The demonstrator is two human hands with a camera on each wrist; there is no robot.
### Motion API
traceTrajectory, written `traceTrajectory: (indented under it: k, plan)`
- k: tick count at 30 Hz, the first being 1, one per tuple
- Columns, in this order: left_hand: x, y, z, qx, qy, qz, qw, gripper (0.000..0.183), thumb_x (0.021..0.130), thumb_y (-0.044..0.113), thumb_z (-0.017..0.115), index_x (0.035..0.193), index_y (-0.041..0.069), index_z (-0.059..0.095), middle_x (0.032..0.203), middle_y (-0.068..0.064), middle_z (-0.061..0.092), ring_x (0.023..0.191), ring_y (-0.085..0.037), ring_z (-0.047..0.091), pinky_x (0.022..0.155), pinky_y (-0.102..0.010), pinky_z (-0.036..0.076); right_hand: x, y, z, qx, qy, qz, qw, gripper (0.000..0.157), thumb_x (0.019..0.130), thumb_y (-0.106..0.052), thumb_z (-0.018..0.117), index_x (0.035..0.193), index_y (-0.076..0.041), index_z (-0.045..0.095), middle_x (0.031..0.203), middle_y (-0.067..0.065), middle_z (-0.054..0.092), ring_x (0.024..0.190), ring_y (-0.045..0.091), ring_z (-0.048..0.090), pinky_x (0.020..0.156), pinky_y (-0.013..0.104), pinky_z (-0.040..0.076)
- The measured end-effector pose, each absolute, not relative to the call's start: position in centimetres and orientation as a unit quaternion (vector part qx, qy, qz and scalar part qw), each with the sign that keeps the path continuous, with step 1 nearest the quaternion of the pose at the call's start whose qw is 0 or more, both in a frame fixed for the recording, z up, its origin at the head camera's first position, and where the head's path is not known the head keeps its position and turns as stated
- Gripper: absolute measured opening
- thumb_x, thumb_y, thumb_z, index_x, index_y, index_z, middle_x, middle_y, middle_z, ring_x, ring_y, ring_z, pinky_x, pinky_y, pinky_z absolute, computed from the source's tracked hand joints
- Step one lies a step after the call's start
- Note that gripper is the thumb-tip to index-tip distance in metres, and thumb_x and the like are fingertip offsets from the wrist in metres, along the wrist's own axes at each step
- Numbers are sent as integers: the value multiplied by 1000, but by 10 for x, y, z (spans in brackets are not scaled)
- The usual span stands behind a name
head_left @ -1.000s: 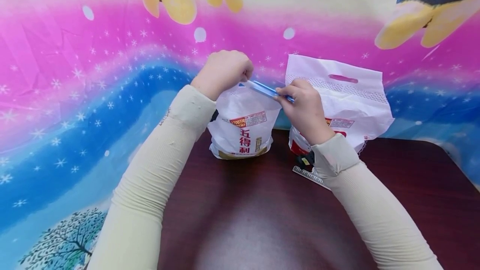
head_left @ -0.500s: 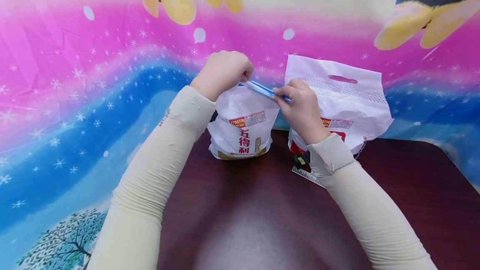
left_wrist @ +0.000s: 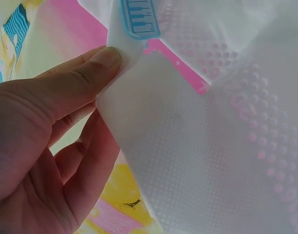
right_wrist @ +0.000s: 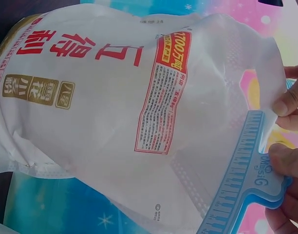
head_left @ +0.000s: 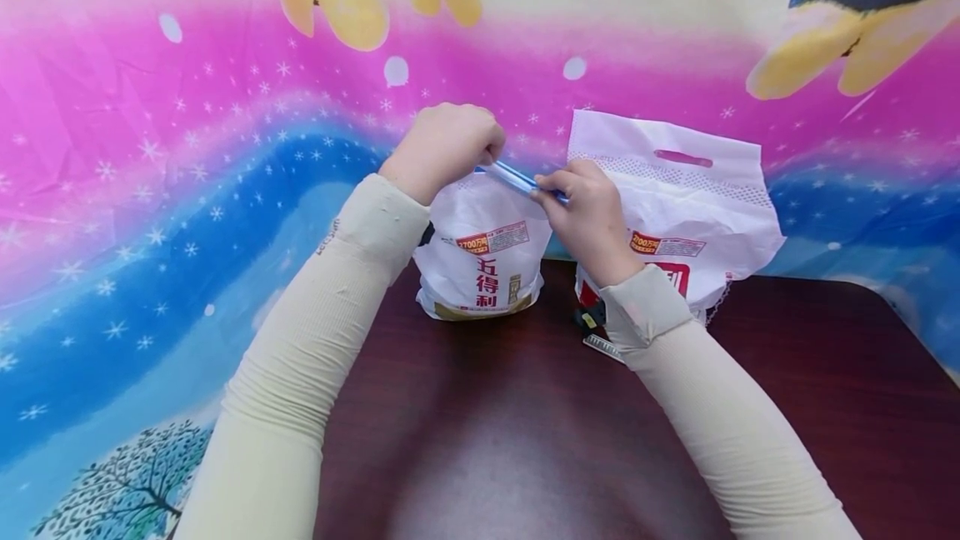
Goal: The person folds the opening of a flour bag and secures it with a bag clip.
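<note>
While a pink-and-blue snowflake backdrop [head_left: 225, 98] hangs behind, the dark wooden table [head_left: 480, 432] carries two white flour bags. One, on the right [head_left: 697, 190], stands behind my right arm; the other, which I am working on [head_left: 483, 273], stands upright to its left, red characters facing me. My left hand [head_left: 450, 144] pinches this bag's top edge beside the handle cutout, between thumb and finger. My right hand [head_left: 588, 211] pinches the handle of a light blue clip [right_wrist: 239, 170]. That clip lies at the bag's top between both hands, its long axis sloping from near my left fingers down toward my right hand, which is nearer. Whether its bar bites the plastic, I cannot tell. Piano keys are printed along it, with small lettering on its handle.
</note>
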State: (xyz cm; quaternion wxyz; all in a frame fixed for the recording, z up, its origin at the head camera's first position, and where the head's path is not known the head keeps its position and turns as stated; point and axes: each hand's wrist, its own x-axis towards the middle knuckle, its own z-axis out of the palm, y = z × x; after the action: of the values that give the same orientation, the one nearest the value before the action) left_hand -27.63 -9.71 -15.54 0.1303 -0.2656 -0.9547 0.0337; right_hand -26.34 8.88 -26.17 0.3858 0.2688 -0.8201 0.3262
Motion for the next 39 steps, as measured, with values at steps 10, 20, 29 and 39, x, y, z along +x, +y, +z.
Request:
traceTrajectory:
  k: [10,20,29,39]
  plan:
    - [-279,-100,-158,-266,-953,39,139,17,97,3,59,97,12,73,95,-4,66,85,-20,53,77,-37,50,-268,80,-263,274,-814,314,405,16,86,-3,80,99,6,78,83,17,63,77,32,54,68,39,45]
    - [-279,-100,-159,-261,-955,40,133,13,99,7,61,98,13,74,98,-4,67,87,-21,56,79,-39,53,-267,79,-262,270,-824,301,397,17,87,-3,79,101,6,77,83,16,62,76,31,53,67,38,44]
    - [-279,-97,-159,-258,-956,49,129,14,98,6,63,99,14,75,99,-4,68,88,-21,57,79,-40,54,-265,82,-261,262,-842,290,371,22,88,-7,80,106,5,76,88,17,64,77,30,56,69,40,48]
    - [-277,-96,-158,-261,-956,46,124,15,99,8,62,101,14,75,101,-3,68,90,-21,58,82,-40,54,-262,85,-264,263,-845,299,356,26,89,-8,79,111,5,74,96,17,65,83,30,59,73,42,52]
